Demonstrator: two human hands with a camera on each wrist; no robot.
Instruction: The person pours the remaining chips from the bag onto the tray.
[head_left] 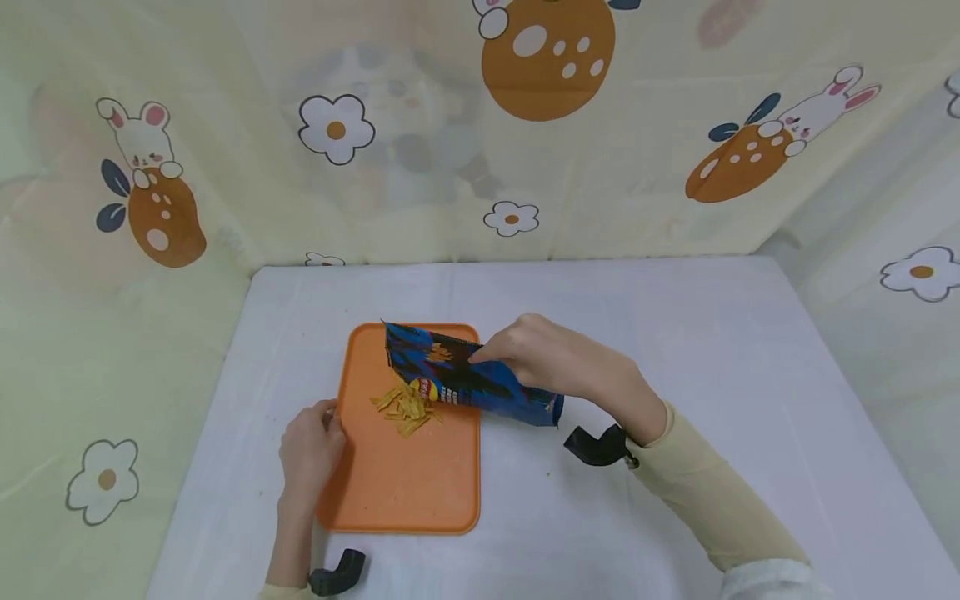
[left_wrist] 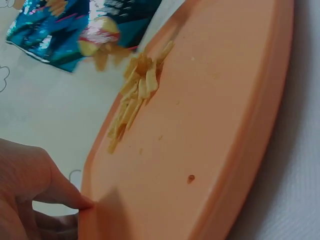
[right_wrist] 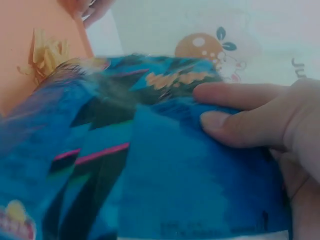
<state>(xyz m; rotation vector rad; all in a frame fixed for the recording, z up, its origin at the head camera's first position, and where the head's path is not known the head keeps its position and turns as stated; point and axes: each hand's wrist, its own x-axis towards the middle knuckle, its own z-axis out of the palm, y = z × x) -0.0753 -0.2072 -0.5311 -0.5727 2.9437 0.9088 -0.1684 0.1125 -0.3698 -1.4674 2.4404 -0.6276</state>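
Observation:
In the head view my right hand [head_left: 558, 354] grips a blue snack bag [head_left: 498, 387] that lies on its side over the upper right of an orange tray [head_left: 405, 492]. The bag's open end points left and tips down. Under that mouth sits a small heap of yellow stick-shaped chips [head_left: 405, 408], and the left wrist view catches blurred chips [left_wrist: 105, 56] dropping from it. My left hand [head_left: 310, 446] holds the tray's left edge, thumb on the rim and other fingers partly hidden behind it. In the right wrist view my fingers [right_wrist: 240, 95] press into the bag's side.
A white-covered table [head_left: 637, 517] carries the tray. Behind it hangs a pale curtain [head_left: 420, 192] printed with rabbits and flowers. Black wrist mounts [head_left: 597, 446] stick out beside both forearms. A few crumbs [left_wrist: 191, 178] lie on the tray.

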